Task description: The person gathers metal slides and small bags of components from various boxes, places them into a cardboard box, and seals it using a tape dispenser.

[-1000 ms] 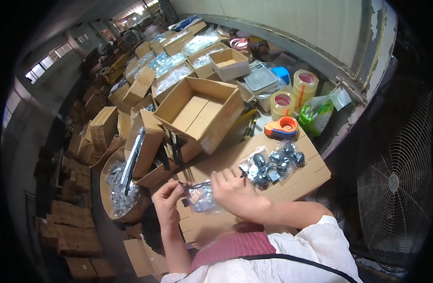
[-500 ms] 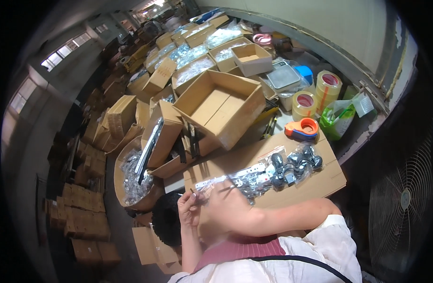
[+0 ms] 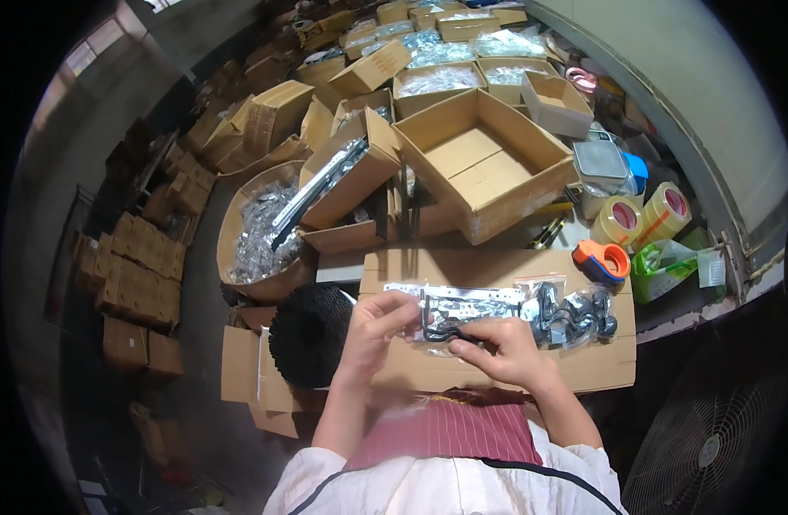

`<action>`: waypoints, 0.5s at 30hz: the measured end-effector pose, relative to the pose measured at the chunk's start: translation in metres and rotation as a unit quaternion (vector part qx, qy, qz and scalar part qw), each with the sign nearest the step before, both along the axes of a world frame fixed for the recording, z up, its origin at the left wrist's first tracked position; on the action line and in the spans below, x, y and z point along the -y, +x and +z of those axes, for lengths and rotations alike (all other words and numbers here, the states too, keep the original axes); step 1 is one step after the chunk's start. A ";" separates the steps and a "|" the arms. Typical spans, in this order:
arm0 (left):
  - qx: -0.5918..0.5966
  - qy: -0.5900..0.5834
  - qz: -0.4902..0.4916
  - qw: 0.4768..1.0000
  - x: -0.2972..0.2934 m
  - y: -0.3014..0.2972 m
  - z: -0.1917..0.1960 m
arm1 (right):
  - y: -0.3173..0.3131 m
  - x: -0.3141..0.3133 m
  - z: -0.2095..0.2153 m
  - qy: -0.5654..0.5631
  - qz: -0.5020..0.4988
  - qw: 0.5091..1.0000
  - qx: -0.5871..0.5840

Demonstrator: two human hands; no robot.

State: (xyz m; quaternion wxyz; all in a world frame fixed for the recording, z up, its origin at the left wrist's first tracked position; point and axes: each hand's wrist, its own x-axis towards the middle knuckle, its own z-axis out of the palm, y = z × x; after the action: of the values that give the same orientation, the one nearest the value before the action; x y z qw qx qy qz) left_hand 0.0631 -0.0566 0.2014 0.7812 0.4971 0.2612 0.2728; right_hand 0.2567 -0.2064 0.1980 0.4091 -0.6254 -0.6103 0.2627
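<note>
A thin black bent rod or bracket is held between my two hands above a flat cardboard box. My left hand has thumb and fingers closed at its left end, where a dark upright piece rises. My right hand pinches the bracket's right part between thumb and fingers. Just behind my hands lie silver perforated metal strips with clear-bagged metal parts. To their right are clear bags of black rounded parts; their exact kind is unclear.
An orange and blue tape dispenser stands at the box's right corner, near clear tape rolls. An open carton sits behind. A box of bagged parts and a black bristly bundle are left. A fan stands right.
My right hand, earlier blurred and reaching across near the left hand, now grips the black bracket. My left hand has moved right, over the bagged parts. The view has turned.
</note>
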 end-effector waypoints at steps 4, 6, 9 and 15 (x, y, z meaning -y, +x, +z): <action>-0.017 0.061 0.007 0.998 0.002 0.003 0.000 | 0.000 0.003 -0.014 -0.017 0.009 0.994 -0.103; -0.009 0.065 -0.001 0.998 0.002 0.005 0.005 | -0.002 0.006 -0.019 -0.018 0.016 0.992 -0.125; 0.002 0.062 -0.012 0.998 0.002 0.005 0.005 | -0.006 0.011 -0.028 -0.035 0.011 0.871 -0.490; -0.019 0.021 0.026 0.999 0.003 -0.004 -0.010 | 0.014 0.009 -0.035 -0.038 0.021 0.737 -0.675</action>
State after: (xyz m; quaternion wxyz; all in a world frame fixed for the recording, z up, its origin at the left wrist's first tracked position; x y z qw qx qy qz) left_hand 0.0587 -0.0592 0.1917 0.7580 0.5116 0.2833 0.2889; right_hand 0.2703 -0.2154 0.1631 0.6842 -0.2862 -0.1766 0.6472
